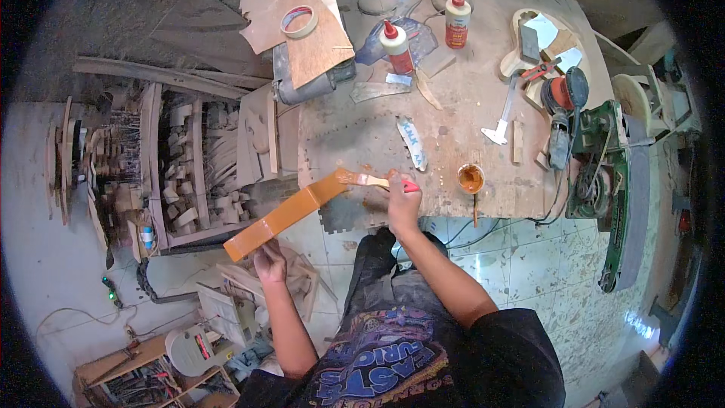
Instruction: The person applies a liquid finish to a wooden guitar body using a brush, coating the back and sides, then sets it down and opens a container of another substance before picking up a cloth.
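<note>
My left hand (270,263) is closed on the near-left end of a long orange-brown board (283,221), gripping it from below with the fingers partly hidden. The board slants up to the right, its far end over the edge of the workbench (453,132). Glossy wet-looking colour covers its upper face, with two lines across it. In my right hand (402,208) is a paintbrush (374,180) with a red-tipped handle, its bristles against the board's far end. To the right, a small cup of brown finish (471,176) stands near the bench's front edge, a stick beside it.
Two red-capped glue bottles (398,49) stand farther back. A tape roll (299,22) rests on thin wood sheets at the back left. Calipers (504,117) and a sander (559,98) lie right, near a green belt machine (613,204). Wood offcuts (185,174) fill the left shelves.
</note>
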`<state>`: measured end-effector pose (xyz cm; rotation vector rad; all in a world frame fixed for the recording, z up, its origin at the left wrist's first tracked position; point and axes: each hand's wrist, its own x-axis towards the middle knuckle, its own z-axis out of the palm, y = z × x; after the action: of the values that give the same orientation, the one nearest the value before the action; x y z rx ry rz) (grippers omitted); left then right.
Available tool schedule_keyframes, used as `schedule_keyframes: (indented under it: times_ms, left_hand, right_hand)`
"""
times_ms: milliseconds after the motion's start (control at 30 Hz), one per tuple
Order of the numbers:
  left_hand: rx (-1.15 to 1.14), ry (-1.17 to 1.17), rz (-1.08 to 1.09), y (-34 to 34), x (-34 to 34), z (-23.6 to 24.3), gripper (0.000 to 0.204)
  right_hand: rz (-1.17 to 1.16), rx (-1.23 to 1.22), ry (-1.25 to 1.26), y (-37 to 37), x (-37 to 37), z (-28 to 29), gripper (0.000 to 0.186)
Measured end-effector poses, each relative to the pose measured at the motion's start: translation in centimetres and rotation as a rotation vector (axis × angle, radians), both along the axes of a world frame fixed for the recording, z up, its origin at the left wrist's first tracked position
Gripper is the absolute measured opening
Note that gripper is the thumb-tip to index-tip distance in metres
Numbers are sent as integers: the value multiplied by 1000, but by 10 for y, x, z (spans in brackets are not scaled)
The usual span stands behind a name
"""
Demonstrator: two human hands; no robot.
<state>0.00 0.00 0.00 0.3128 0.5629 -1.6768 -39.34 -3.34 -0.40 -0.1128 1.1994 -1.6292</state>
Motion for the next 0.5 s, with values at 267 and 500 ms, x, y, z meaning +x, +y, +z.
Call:
schedule_keyframes:
  times_ms: [267, 500]
  left_hand:
    - [-90, -504, -59, 21, -11, -2, 33]
    - [-41, -706, -27, 38, -19, -6, 35]
  right_hand:
    - [117, 4, 177, 18, -21, -5, 21]
    - [93, 68, 134, 28, -41, -5, 20]
